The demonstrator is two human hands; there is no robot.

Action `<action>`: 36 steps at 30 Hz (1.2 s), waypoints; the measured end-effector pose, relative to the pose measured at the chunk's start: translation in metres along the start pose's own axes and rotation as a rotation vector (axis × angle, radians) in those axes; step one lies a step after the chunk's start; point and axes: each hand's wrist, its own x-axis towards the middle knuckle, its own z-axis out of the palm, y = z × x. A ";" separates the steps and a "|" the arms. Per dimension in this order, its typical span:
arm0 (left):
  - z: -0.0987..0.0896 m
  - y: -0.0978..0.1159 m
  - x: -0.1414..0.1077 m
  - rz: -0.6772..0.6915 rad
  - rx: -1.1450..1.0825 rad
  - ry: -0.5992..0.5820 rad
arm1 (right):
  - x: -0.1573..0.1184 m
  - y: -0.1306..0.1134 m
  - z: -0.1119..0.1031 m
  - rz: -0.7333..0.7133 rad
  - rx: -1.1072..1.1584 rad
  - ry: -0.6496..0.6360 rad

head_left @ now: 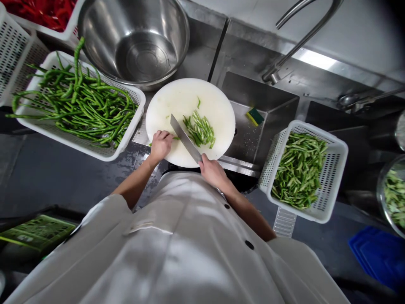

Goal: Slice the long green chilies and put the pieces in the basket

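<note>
On a round white cutting board [221, 105], my right hand [211, 170] grips the handle of a knife [187, 140], whose blade points up and to the left. My left hand [161, 145] rests at the board's left edge, fingers curled on a green pepper [176, 138] that shows just beyond the fingertips. To the right of the blade lies a small heap of sliced green pepper [203, 129]. Long whole green peppers [85, 99] pile up in a white basket [109, 155] at the left. Cut pieces [299, 169] fill much of another white basket [337, 177] at the right.
A large steel bowl [145, 50] stands behind the board. Behind and right of it is a steel sink [253, 95] holding a sponge [255, 116], with a faucet [300, 44] above. Red peppers [47, 12] sit at the upper left, a glass-like bowl of cut greens [395, 196] far right.
</note>
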 end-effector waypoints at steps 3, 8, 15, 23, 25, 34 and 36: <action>-0.006 -0.010 0.010 0.078 -0.012 -0.046 | 0.005 0.003 0.004 0.006 0.023 0.021; -0.018 -0.016 0.054 0.214 -0.013 -0.123 | -0.018 0.041 0.011 0.102 0.070 0.161; 0.004 0.036 0.064 0.298 0.038 -0.263 | -0.032 0.072 0.025 0.147 0.100 0.205; 0.008 0.030 0.024 0.328 -0.003 -0.022 | -0.041 0.070 0.029 0.042 0.081 0.095; 0.014 0.028 0.018 0.361 -0.023 -0.015 | -0.041 0.068 0.028 0.046 0.036 0.052; 0.022 0.030 0.029 0.393 -0.041 -0.043 | -0.038 0.065 0.024 0.054 0.004 0.013; 0.021 0.031 0.034 0.406 -0.047 -0.069 | -0.037 0.067 0.025 0.044 0.041 0.024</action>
